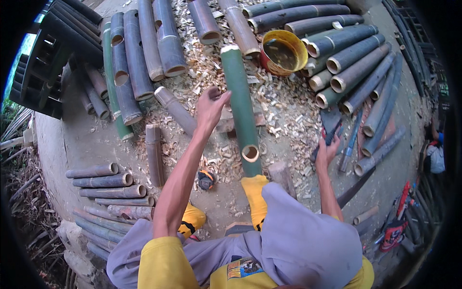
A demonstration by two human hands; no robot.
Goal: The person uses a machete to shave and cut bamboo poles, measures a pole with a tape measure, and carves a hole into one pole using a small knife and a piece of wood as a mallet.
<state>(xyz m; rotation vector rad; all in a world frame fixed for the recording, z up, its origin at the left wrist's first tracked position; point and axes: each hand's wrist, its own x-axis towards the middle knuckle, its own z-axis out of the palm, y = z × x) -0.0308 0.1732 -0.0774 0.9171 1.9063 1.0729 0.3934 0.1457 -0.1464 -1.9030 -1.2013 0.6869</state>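
Observation:
A thick green bamboo tube (240,101) stretches away from me, with a round hole cut near its close end. It lies across a low block, and its near end meets my yellow-clad foot (254,195). My left hand (211,108) is at the tube's left side, fingers loosely curled and apart, holding nothing; whether the thumb touches the tube, I cannot tell. Off to the right, my right hand (327,150) is closed round the black and red handle of a dark tool (331,126), low by the ground; its exact kind is unclear.
Cut bamboo tubes lie in groups at far left (139,53), right (358,62) and near left (108,185). Beyond the green tube stands a yellow and red bucket (284,52) of murky liquid. Wood chips (284,113) litter the ground. An orange and black tape measure (207,179) lies nearby.

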